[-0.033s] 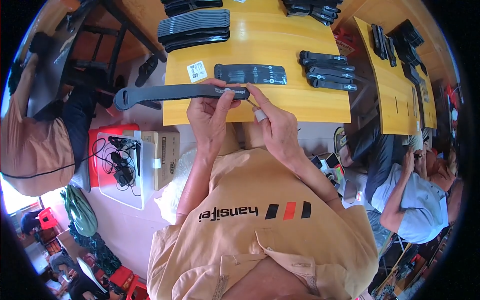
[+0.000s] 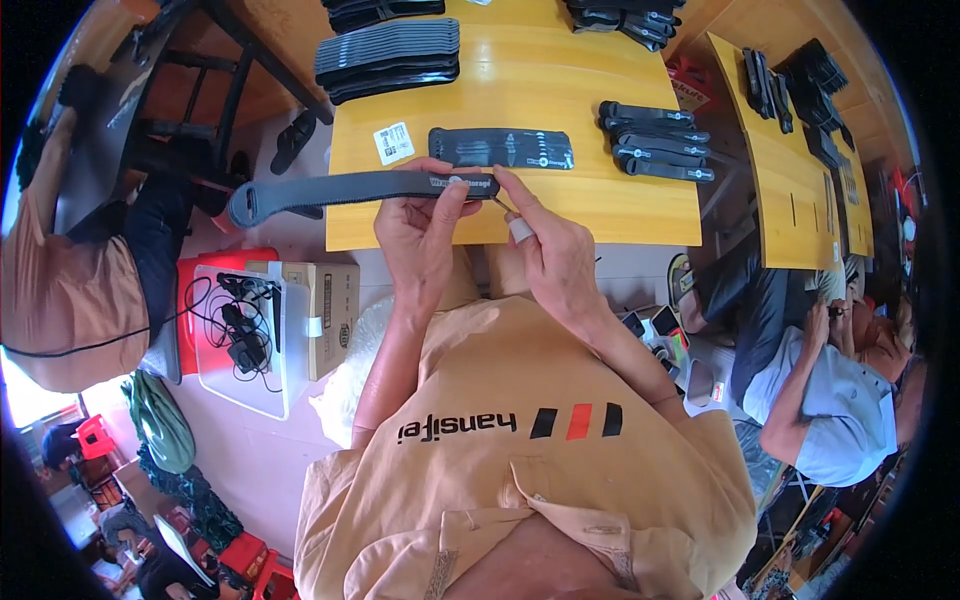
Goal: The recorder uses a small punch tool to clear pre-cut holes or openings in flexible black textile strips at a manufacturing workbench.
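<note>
A dark grey strap [image 2: 340, 187] with light printing near one end and a slotted, rounded far-left end is stretched sideways above the table's near edge. My left hand [image 2: 415, 235] is closed on its printed part, thumb on top and fingers behind. At the strap's right end, my right hand [image 2: 555, 245] is closed, with a fingertip against the end. A thin, metal-looking tool [image 2: 504, 206] shows between its fingers and the strap; most of it is hidden. One right-hand finger wears a white wrap [image 2: 520, 230]. Just beyond lies a flat dark pack [image 2: 500, 148] of straps.
The yellow table [image 2: 540, 80] carries strap stacks [image 2: 388, 58] at the back left and strap bundles [image 2: 655, 140] on the right. A white label [image 2: 394, 143] lies left of the pack. A clear bin [image 2: 245, 340] of cables stands at lower left. People sit on both sides.
</note>
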`<control>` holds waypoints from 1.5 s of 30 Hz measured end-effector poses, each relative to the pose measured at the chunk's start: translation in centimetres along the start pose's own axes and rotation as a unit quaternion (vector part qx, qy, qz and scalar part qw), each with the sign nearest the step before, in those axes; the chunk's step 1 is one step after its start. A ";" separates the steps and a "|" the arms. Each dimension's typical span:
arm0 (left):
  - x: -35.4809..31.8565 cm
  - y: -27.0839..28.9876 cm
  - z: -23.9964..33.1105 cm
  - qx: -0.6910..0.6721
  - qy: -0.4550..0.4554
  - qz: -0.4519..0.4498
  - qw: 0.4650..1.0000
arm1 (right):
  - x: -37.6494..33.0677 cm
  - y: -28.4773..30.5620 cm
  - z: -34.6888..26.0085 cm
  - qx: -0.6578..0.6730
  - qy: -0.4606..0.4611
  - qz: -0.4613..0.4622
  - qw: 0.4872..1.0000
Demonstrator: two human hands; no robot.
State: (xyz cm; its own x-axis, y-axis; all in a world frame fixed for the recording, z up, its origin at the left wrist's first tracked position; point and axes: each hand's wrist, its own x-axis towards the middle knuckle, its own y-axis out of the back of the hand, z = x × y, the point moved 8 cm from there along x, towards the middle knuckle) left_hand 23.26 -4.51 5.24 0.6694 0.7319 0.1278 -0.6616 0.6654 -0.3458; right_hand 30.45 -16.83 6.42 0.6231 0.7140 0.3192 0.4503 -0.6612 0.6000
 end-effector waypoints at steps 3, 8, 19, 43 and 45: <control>-0.3 -0.2 0.0 0.002 0.002 0.019 1.000 | 0.0 -0.1 -0.1 -0.008 0.001 0.003 1.000; -0.6 -0.1 -1.2 -0.019 0.063 0.056 0.996 | -0.1 0.1 -1.6 -0.072 0.026 0.047 0.996; -0.6 -0.8 -2.3 0.071 0.056 0.066 0.994 | 0.4 -2.1 1.1 -0.115 0.017 0.105 0.988; -0.3 -0.5 -2.1 0.054 0.038 0.082 0.994 | 1.2 -1.7 2.0 0.061 0.030 0.179 0.982; 0.0 0.0 -2.1 0.033 0.053 0.072 0.995 | 1.5 -1.6 2.0 0.080 0.018 0.153 0.985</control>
State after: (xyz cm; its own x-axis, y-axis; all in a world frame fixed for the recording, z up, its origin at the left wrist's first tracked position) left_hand 23.99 -4.85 3.26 0.5962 0.8026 -0.0189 -0.7714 0.5661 -0.2906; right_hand 31.90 -15.18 4.49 0.7234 0.4814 0.4949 0.3416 -0.8725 0.3493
